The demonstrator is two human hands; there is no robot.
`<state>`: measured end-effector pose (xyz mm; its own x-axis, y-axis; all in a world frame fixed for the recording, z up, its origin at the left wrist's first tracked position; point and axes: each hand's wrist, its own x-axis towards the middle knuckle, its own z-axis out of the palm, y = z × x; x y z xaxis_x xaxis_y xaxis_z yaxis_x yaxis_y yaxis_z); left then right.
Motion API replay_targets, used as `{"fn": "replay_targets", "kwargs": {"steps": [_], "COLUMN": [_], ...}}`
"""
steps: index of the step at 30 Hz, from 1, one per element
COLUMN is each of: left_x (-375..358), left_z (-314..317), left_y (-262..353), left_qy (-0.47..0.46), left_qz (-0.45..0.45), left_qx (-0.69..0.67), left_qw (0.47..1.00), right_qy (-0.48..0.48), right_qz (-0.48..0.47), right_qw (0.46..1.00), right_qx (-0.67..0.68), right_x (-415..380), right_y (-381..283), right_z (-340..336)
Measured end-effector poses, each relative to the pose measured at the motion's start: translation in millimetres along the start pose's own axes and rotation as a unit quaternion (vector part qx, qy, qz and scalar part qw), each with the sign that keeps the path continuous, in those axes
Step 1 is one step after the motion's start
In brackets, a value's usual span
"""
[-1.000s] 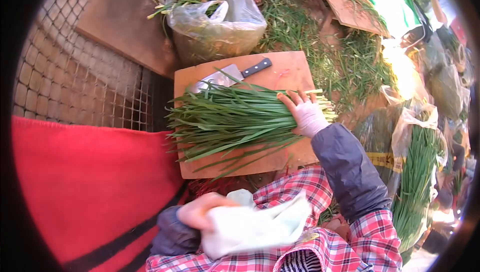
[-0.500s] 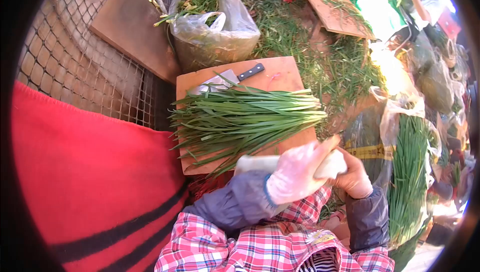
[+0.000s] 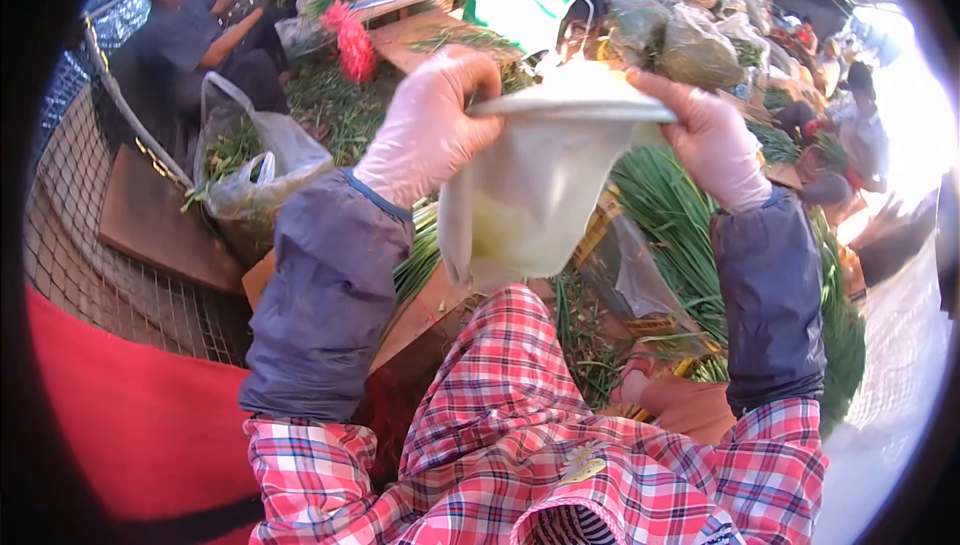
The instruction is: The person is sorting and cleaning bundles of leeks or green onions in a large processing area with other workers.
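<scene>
A whitish cloth [image 3: 530, 185] hangs stretched between my two hands, its upper edge pulled taut and its lower part drooping above my lap. My left hand [image 3: 430, 125] pinches the left end of that edge. The right end is gripped by my right hand [image 3: 715, 140], thumb and fingers closed on it. Behind my left sleeve, long green garlic chives [image 3: 423, 248] lie on a wooden board [image 3: 425, 305], mostly hidden by the sleeve and cloth. The knife seen earlier is out of sight.
A clear plastic bag of greens [image 3: 265, 170] stands at the left near a wire mesh fence [image 3: 150, 255]. More long chives [image 3: 675, 235] lie at the right. A person [image 3: 200, 35] sits at the upper left; other people are at the far right. A red blanket [image 3: 130, 405] covers the lower left.
Both hands have risen and spread apart, so the bunched white cloth now hangs stretched between them. My view has tilted up and to the right, showing the seated person.
</scene>
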<state>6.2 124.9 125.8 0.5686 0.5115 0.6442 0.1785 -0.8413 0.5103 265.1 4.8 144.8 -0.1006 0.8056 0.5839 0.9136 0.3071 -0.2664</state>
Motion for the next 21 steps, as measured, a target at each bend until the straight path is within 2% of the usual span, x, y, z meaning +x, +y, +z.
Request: {"fn": "replay_targets", "kwargs": {"steps": [2,4,5,8,9,11,12,14,15,16,18,19,20,21], "left_x": [13,21,22,9,2,-11,-21,-40,-53,-69,-94,-103,-110,-120], "left_z": [2,9,6,28,38,52,60,86,99,114,155,182,204,226], "left_y": [18,30,36,40,28,20,27,55,69,87,94,92,83,60], "left_qy": [-0.025,-0.07,-0.109,-0.204,-0.225,-0.202,-0.151,-0.045,-0.007,-0.042,-0.052,-0.029,-0.004,0.0], "left_qz": [-0.01,-0.051,-0.097,-0.081,-0.077,-0.013,0.018,0.02,-0.002,-0.17,-0.163,-0.131,-0.101,-0.139], "left_qx": [-0.097,-0.207,-0.089,-0.027,0.022,0.087,0.081,0.072,0.048,-0.141,-0.174,-0.163,-0.152,-0.17], "left_qw": [0.995,0.974,0.985,0.975,0.971,0.975,0.985,0.996,0.999,0.974,0.97,0.977,0.983,0.976], "right_qy": [0.043,0.115,0.133,0.087,0.059,-0.001,-0.037,-0.024,-0.042,-0.059,-0.034,-0.019,-0.042,-0.039], "right_qz": [0.044,0.089,0.105,0.201,0.19,0.167,0.151,0.242,0.315,0.383,0.436,0.433,0.45,0.429], "right_qw": [0.987,0.943,0.916,0.902,0.923,0.949,0.955,0.902,0.857,0.803,0.76,0.757,0.744,0.764], "right_qx": [0.151,0.3,0.364,0.373,0.331,0.267,0.251,0.356,0.406,0.454,0.481,0.489,0.492,0.48], "right_x": [-2,-8,-13,-30,-40,-58,-66,-82,-87,-89,-92,-96,-92,-94], "right_y": [4,-1,-9,-11,-2,3,-3,-3,0,1,-2,7,-5,1], "right_z": [-22,-46,-57,-48,-33,-14,-7,17,28,37,50,68,59,68]}}
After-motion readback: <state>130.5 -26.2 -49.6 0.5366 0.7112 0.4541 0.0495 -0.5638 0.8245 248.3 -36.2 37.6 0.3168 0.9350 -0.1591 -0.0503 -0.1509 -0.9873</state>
